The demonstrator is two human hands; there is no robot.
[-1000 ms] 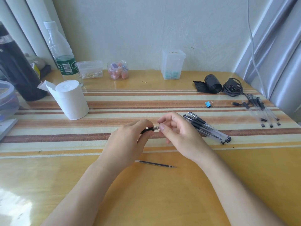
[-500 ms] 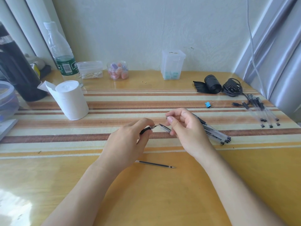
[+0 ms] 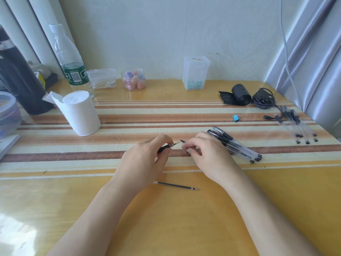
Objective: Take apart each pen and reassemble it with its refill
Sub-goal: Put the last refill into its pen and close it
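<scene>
At frame centre, the left hand (image 3: 145, 159) pinches a pen section (image 3: 167, 147), its tip poking right. The right hand (image 3: 204, 154) is clamped on a small dark piece (image 3: 183, 141) just beside that tip. A bare refill (image 3: 176, 185) lies below, apart.

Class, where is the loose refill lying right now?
In the head view, the loose refill lies flat on the table, near the person, between the forearms, just below the left hand.

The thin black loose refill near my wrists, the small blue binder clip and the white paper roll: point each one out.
Thin black loose refill (image 3: 176, 185): head view, middle of its shaft.
Small blue binder clip (image 3: 235, 118): head view, blue body.
White paper roll (image 3: 81, 115): head view, front of its side.
</scene>
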